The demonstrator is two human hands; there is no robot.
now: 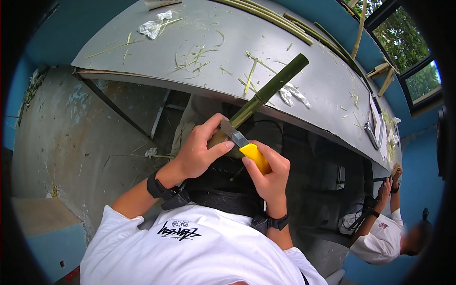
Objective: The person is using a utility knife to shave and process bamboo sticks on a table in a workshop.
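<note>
Whittling the near end of a green bamboo stalk (270, 88). Left hand (199, 152) fingers wrapped shut around that end; right hand (268, 173) fingers closed on a yellow-handled knife (244, 145), blade against the stalk just past the left thumb. Probably calls next for a controlled push away from the fingers. Beyond the fingers, a grey counter (142, 47) strewn with shavings; blue walls, window, another person at right.
</note>
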